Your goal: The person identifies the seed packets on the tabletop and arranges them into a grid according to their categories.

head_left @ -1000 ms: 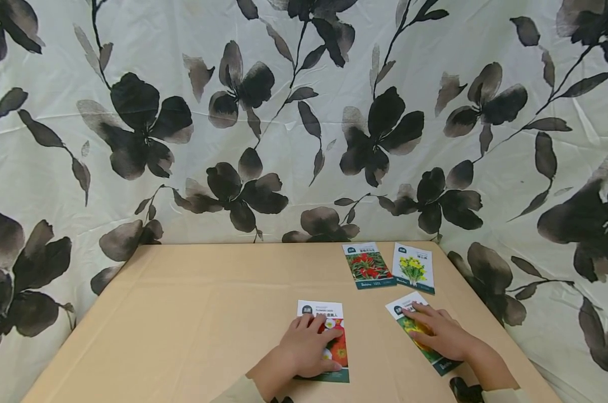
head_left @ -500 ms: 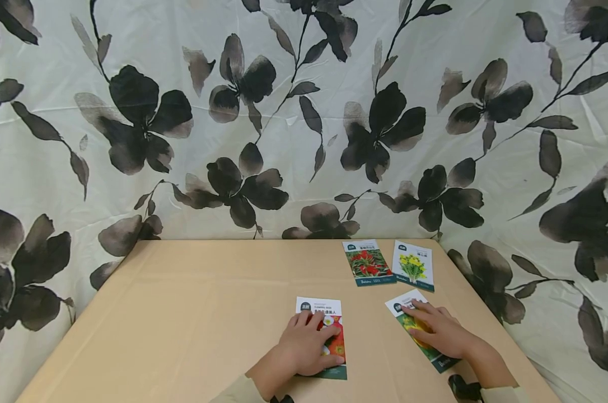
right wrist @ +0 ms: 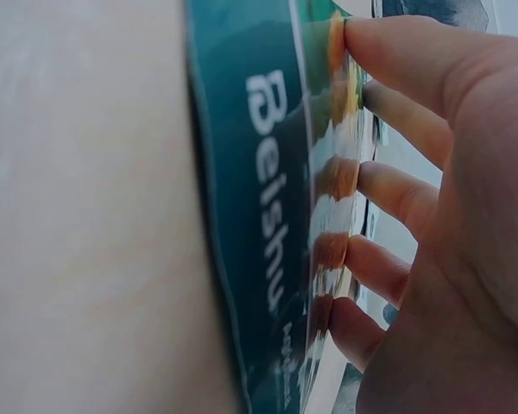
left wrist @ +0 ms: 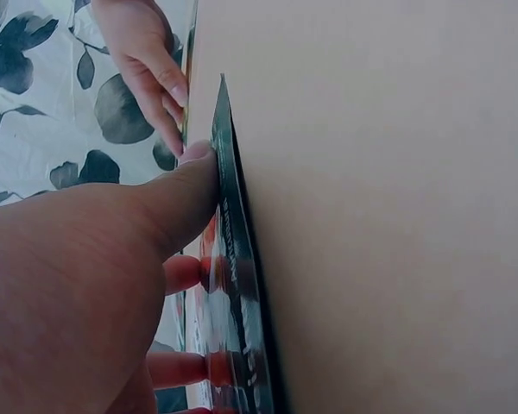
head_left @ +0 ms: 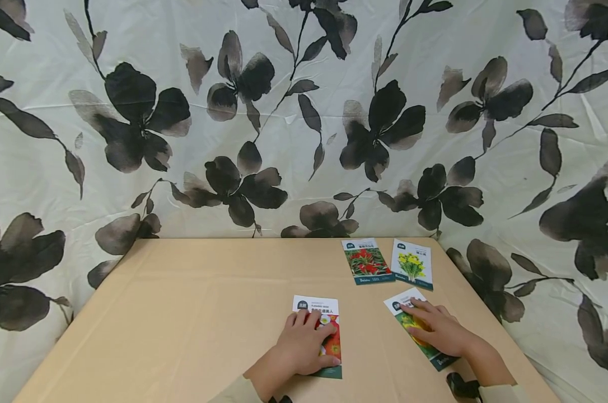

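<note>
My left hand (head_left: 304, 342) rests on a seed packet with red and white flowers (head_left: 332, 347). Its fingertips touch the printed face, and the thumb presses near the dark green bottom band; the hand covers the packet's left side. To the right, my right hand (head_left: 442, 329) lies over a tilted seed packet with yellow flowers (head_left: 405, 302). In the right wrist view, the spread fingertips of that hand touch the glossy face of this packet (right wrist: 250, 172), above its green "Beishu" band. Both packets lie on the table, with neither gripped.
Behind the hands, a red-flower packet (head_left: 368, 262) and a white packet with yellow blooms (head_left: 412, 264) lie close together near the table's far right corner. The beige table (head_left: 183, 313) ends at a white curtain (head_left: 304, 112) with dark flowers.
My left hand and the packet under it have slid very slightly left. The right hand stays on its packet. The head view has shifted a little.
</note>
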`<state>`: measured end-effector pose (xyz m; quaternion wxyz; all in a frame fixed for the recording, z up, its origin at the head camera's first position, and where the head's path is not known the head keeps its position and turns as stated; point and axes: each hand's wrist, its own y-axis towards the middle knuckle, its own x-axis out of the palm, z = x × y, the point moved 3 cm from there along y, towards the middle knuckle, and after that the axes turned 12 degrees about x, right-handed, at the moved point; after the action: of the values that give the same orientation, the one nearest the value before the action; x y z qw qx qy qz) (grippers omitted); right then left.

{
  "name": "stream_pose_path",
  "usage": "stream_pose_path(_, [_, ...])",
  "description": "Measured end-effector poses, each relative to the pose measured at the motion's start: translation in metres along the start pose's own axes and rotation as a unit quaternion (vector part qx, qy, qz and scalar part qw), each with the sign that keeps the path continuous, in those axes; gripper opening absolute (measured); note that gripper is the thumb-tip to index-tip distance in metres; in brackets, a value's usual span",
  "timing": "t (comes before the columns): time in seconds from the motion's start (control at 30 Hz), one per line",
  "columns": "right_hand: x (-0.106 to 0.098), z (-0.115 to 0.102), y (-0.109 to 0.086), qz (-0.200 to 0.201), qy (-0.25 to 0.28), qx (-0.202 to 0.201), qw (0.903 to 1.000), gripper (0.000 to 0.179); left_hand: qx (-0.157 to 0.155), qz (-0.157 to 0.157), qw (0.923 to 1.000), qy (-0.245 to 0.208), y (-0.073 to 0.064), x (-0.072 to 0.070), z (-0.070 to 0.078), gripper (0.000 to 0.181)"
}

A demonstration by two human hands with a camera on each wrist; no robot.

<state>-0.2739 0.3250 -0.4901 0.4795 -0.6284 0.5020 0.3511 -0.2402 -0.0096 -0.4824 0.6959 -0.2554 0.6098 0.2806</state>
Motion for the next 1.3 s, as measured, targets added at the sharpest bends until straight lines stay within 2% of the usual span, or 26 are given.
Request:
stream_pose_path(0.37, [-0.001, -0.002, -0.001, -0.001, 0.001, 0.001, 1.0, 0.059, -0.003, -0.007, 1.0, 0.004, -0.005, 0.002, -0.01, 0.065])
stream_pose_path(0.77, [-0.001, -0.001, 0.0, -0.004, 0.003, 0.002, 1.0, 0.06, 0.003, 0.006, 0.9999, 0.016, -0.018, -0.007, -0.016, 0.061])
stream_pose_path(1.03, [-0.002, -0.002, 0.0, -0.003, -0.002, 0.002, 1.0, 0.06, -0.005, -0.01, 0.9999, 0.006, -0.021, -0.001, -0.022, 0.063])
stream_pose_path(1.3, [-0.002, -0.003, -0.002, -0.003, -0.004, 0.004, 1.0, 0.06, -0.001, 0.002, 0.9999, 0.015, -0.029, -0.007, -0.025, 0.062])
